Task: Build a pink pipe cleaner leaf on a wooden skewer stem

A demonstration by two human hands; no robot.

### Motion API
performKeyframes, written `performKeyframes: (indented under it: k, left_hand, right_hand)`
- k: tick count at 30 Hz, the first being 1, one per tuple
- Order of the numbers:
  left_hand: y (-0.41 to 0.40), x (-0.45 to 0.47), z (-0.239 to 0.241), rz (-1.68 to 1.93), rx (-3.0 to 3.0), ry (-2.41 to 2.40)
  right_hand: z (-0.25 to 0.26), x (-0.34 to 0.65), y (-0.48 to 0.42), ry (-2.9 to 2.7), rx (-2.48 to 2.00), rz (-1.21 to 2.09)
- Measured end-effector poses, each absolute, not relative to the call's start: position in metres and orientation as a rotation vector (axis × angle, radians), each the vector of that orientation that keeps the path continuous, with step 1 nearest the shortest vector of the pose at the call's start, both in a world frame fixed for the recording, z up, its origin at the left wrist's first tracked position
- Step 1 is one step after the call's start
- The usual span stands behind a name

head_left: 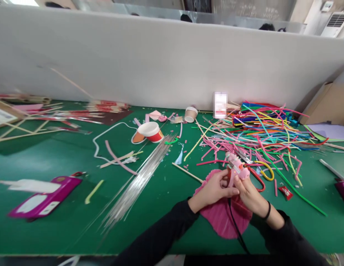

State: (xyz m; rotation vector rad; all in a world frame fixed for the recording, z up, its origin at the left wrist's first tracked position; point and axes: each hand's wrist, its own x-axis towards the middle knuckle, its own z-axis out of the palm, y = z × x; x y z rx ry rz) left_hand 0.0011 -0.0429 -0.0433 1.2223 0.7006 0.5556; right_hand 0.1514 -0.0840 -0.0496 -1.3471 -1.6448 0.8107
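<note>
Pink pleated paper fan (220, 220) low centre, left hand (213, 189) pinching its top edge to steady it, I judge, right hand (248, 192) wrapped round pink plastic glue gun (235, 168) above.

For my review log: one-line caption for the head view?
Right hand holds a pink glue gun over pleated pink paper, left hand alongside, pipe cleaners piled on green table.

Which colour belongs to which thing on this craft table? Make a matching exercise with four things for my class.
Things:
1 glue gun
2 table
3 wire bundle
4 cardboard box

Colours:
A silver
B brown
C pink
D green

Pairs: 1-C, 2-D, 3-A, 4-B
</note>
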Motion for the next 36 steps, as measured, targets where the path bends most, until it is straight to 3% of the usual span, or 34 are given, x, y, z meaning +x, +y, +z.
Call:
performKeyframes:
  k: [7,15,22,29,36]
  left_hand:
    - [-0.043,-0.004,-0.043,0.806,1.011,0.745]
    - [-0.041,-0.004,-0.038,0.747,0.955,0.754]
    - [-0.041,-0.004,-0.044,0.767,0.877,0.686]
    - [-0.039,-0.004,-0.045,0.788,0.819,0.650]
    - [-0.039,-0.003,-0.046,0.785,0.857,0.650]
  right_hand:
    - [-0.012,0.192,-0.063,-2.021,-1.248,1.042]
    - [0.001,0.219,0.050,-2.285,-1.714,0.005]
    - [-0.018,0.153,0.125,-2.541,-1.582,-0.013]
    - [-0.026,0.131,0.141,-2.633,-1.576,-0.125]
    - [0.014,0.129,0.145,-2.360,-1.684,-0.231]
